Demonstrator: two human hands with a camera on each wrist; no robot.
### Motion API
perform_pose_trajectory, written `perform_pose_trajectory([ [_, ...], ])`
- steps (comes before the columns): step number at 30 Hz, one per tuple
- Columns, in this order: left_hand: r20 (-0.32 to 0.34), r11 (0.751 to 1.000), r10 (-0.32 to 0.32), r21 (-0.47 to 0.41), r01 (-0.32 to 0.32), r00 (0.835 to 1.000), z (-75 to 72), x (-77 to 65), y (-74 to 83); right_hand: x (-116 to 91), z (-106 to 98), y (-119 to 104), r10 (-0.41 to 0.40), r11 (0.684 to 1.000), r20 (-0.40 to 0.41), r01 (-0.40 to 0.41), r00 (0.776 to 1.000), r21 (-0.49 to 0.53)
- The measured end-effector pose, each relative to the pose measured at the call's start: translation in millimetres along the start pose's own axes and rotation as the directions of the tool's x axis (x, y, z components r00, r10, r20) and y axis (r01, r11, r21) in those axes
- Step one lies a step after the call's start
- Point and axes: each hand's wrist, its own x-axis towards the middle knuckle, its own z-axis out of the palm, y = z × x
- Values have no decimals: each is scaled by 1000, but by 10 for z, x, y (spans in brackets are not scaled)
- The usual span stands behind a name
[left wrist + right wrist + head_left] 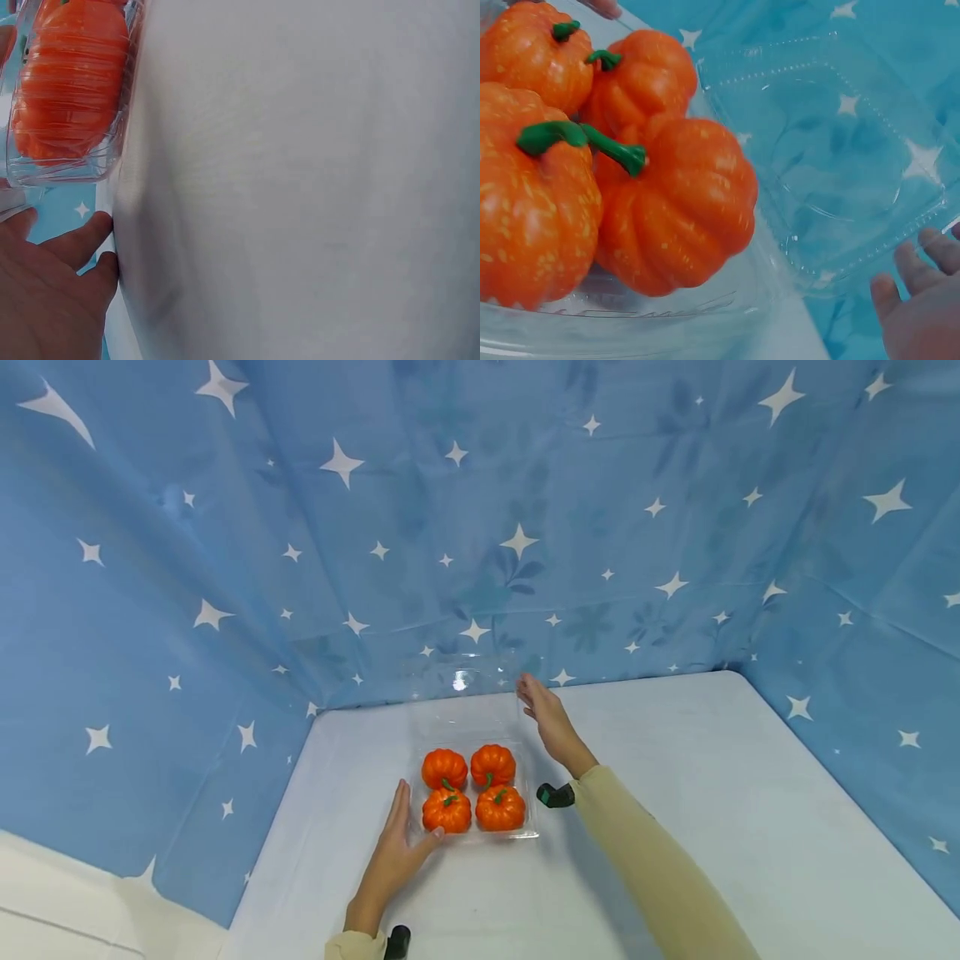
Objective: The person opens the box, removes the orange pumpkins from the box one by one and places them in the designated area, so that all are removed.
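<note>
transparent plastic box (487, 837) stands on the white table (675, 760) with its lid (461, 680) raised behind, and four orange pumpkins (500, 808) sit inside in two rows, perhaps so that all of them fit. the left hand (392, 856) is open, its fingers straight along the left side and its thumb at the front corner, probably to steady the box. the right hand (551, 722) is also open, beside the lid's right edge, maybe for supporting it, but if it touches i cannot tell.
</note>
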Motion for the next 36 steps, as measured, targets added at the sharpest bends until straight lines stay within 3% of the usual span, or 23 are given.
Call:
perform_pose_trajectory([
  [7,0,1000,15,-24,-15,1000,19,-26,15,86,-72,190,114,979,73,-125,991,162],
  [13,5,999,24,-23,-24,1000,40,-44,9,46,-88,396,216,941,66,-226,974,253],
  [21,-3,999,32,-39,-32,999,35,-55,25,-22,-68,555,272,879,43,-266,961,396],
  [25,-7,999,29,-35,-30,1000,37,-60,22,-42,-59,599,281,869,49,-276,959,412],
  [27,-10,999,26,-34,-27,1000,38,-62,19,-43,-60,598,279,874,51,-275,959,401],
  [30,-16,999,22,-34,-22,1000,39,-62,13,-27,-70,571,267,906,41,-266,963,328],
  [36,-39,999,16,-36,-17,999,27,-74,-3,-14,-66,448,174,982,-33,-171,984,86],
])
